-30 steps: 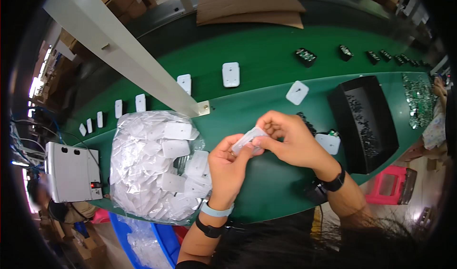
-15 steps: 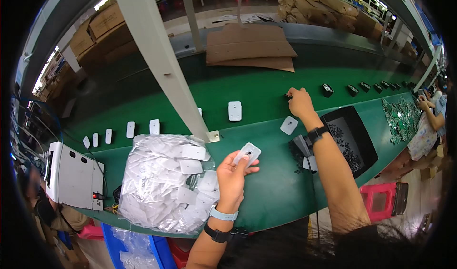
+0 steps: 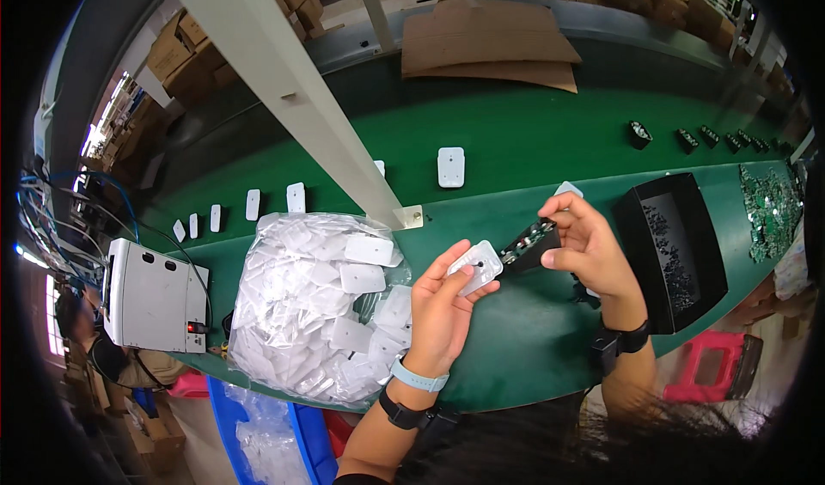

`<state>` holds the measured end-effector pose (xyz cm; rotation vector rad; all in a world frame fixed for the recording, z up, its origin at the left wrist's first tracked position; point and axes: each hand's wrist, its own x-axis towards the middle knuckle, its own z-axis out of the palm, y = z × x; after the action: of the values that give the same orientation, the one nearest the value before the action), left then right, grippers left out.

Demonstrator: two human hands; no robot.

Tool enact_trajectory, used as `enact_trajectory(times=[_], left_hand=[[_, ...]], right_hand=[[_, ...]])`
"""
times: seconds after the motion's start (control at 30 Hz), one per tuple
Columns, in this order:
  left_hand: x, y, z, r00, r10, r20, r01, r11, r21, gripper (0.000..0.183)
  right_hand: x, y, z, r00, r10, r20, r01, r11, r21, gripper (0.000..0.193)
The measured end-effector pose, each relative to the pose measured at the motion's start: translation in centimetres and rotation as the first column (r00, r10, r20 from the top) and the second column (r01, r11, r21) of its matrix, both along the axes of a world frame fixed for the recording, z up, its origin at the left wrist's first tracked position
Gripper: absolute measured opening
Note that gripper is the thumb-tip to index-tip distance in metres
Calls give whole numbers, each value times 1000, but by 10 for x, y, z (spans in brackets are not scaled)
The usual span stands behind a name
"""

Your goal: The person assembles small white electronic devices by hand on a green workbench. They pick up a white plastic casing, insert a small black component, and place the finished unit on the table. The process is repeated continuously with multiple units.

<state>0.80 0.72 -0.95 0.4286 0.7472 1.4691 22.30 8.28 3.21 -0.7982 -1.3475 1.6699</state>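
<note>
In my left hand [image 3: 440, 313] I pinch a white plastic cover [image 3: 488, 260], rounded at the corners with a small dark hole, thumb on top. My right hand [image 3: 593, 249] grips a black housing [image 3: 537, 251] by its far end and underside. A green circuit board with shiny parts shows along the housing's open side, which is tilted toward the cover. The housing's near end is right beside the cover; whether they touch I cannot tell. Behind my right fingers another white cover [image 3: 568, 189] lies partly hidden.
A clear bag of white covers [image 3: 301, 305] lies left of my hands, beside a grey-white machine [image 3: 155, 296]. White-topped pieces [image 3: 451, 167] and black housings [image 3: 639, 134] stand along the green belt. A black bin [image 3: 698, 300] holds small black parts. A pale post [image 3: 292, 98] rises in front.
My right hand has come back from the belt toward my left hand, bringing a black housing. My left hand still holds the white cover. The whole view has shifted.
</note>
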Motion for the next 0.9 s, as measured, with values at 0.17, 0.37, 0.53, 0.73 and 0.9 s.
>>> enact_trajectory(times=[0.17, 0.37, 0.53, 0.73, 0.9], left_hand=[[1, 1, 3, 999, -48, 0, 48, 998, -33, 42], [3, 5, -3, 994, -15, 108, 18, 1000, -26, 42], [4, 2, -3, 992, -16, 123, 19, 999, -25, 39], [8, -1, -3, 998, -3, 68, 4, 1000, -23, 37], [10, -4, -7, 1000, -22, -18, 22, 999, 24, 33]], right_hand=[[13, 10, -7, 982, 174, -79, -178, 983, -49, 49], [-8, -7, -9, 961, 245, 129, -232, 967, -103, 47], [-18, -13, -18, 967, 138, 213, -129, 990, -56, 44], [-18, -14, -13, 975, 76, 208, -73, 997, -22, 37], [-19, -18, -6, 969, 56, 239, -50, 998, -33, 37]])
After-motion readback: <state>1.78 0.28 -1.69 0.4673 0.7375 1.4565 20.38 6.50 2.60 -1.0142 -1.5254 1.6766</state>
